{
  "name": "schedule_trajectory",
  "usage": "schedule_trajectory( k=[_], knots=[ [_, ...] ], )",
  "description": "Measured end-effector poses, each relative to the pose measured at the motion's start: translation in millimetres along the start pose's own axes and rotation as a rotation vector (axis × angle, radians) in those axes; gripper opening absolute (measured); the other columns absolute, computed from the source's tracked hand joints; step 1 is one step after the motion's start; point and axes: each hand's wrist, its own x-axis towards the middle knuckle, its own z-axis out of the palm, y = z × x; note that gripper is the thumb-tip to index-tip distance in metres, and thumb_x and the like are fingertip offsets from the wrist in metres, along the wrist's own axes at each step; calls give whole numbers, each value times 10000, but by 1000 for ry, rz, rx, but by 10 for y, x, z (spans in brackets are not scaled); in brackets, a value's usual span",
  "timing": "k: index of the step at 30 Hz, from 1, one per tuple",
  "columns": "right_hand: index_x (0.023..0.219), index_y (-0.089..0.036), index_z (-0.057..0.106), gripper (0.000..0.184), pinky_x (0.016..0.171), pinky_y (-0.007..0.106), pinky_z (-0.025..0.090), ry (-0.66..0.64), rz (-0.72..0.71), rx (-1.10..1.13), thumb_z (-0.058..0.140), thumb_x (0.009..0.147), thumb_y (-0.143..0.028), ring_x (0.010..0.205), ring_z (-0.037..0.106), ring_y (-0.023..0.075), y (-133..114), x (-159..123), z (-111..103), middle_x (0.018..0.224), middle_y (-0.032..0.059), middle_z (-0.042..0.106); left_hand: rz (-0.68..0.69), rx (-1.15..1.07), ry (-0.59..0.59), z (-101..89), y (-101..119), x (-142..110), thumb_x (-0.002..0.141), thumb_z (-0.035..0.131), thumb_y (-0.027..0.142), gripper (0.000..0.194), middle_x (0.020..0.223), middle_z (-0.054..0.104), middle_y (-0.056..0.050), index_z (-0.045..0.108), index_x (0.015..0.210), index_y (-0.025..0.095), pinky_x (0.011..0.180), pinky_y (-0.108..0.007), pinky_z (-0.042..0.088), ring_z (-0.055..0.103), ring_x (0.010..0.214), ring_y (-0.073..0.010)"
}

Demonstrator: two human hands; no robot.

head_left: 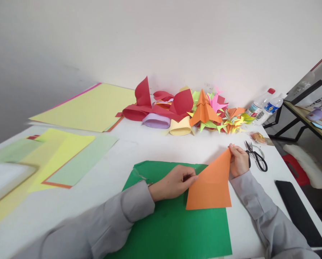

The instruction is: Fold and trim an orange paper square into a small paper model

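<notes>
An orange sheet of paper, with a slanted upper left edge that looks folded, stands tilted up over a green sheet on the white table. My right hand pinches its top right corner. At the slanted left edge, my left hand has its thumb and curled fingers closed on the paper. Black-handled scissors lie just right of my right hand. The far side of the orange paper is hidden from me.
Folded paper planes and red paper shapes line the wall. Yellow-green sheets lie back left, with green and yellow strips nearer. Plastic bottles stand back right. A black flat object rests by the right edge.
</notes>
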Motion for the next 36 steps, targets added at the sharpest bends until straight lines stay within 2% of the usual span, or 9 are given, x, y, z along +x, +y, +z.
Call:
schedule_trajectory(
  k=[4, 9, 13, 17, 22, 24, 28, 33, 36],
  knots=[
    [507, -168, 565, 329, 418, 207, 319, -55, 50, 47, 843, 521, -342, 431, 417, 62, -12, -69, 46, 473, -64, 494, 24, -40, -25, -16, 8, -9, 825, 440, 315, 368, 515, 219, 66, 260, 528, 193, 487, -231, 198, 227, 506, -80],
    [547, -173, 566, 327, 401, 206, 323, -136, 100, -13, 802, 596, -394, 410, 408, 65, 26, -277, 138, 473, -60, 502, -1, -91, -39, -7, 19, -3, 837, 456, 403, 366, 536, 299, 60, 367, 564, 176, 493, -224, 230, 276, 524, -81],
    [709, -182, 624, 295, 457, 225, 424, -283, 200, -24, 802, 596, -388, 486, 534, 106, 56, -485, 213, 602, -15, 635, -10, -96, -14, 3, 19, -1, 852, 443, 415, 386, 536, 314, 58, 381, 562, 169, 498, -224, 239, 296, 529, -82],
    [886, -189, 632, 449, 547, 258, 496, -397, 298, -24, 853, 508, -289, 553, 608, 140, 28, -591, 243, 656, 4, 691, -36, -125, -37, -8, 26, -15, 838, 471, 419, 370, 539, 326, 59, 416, 576, 164, 479, -219, 239, 293, 519, -78],
    [1122, -215, 539, 731, 594, 273, 510, -482, 267, -109, 861, 466, -185, 604, 633, 154, 16, -602, 229, 723, -7, 714, -49, -122, -12, -7, 17, -15, 840, 465, 427, 389, 537, 315, 60, 396, 561, 164, 477, -218, 233, 285, 521, -77],
    [1152, -217, 524, 766, 596, 267, 504, -527, 239, -192, 857, 465, -159, 609, 631, 153, 47, -610, 216, 711, -13, 710, -57, -102, -6, 2, 12, -9, 842, 458, 418, 379, 537, 325, 58, 407, 566, 163, 482, -221, 235, 291, 523, -79],
    [1070, -208, 598, 615, 539, 241, 474, -532, 217, -268, 845, 507, -187, 550, 593, 130, 116, -632, 197, 651, -29, 683, -50, -55, -6, 15, 10, -1, 846, 440, 398, 380, 529, 304, 56, 372, 549, 171, 488, -230, 227, 281, 522, -82],
    [729, -179, 675, 292, 482, 231, 440, -473, 243, -248, 850, 507, -251, 491, 548, 112, 149, -626, 202, 580, -30, 647, -21, -38, 4, 13, 9, -3, 838, 440, 390, 394, 525, 258, 60, 300, 534, 181, 487, -230, 216, 252, 518, -79],
    [630, -167, 674, 232, 488, 240, 448, -468, 247, -229, 843, 521, -282, 488, 546, 113, 157, -623, 208, 558, -21, 641, -9, -40, 0, 11, 4, -4, 835, 444, 387, 395, 523, 247, 60, 291, 534, 182, 484, -230, 209, 245, 517, -79]
  ],
)
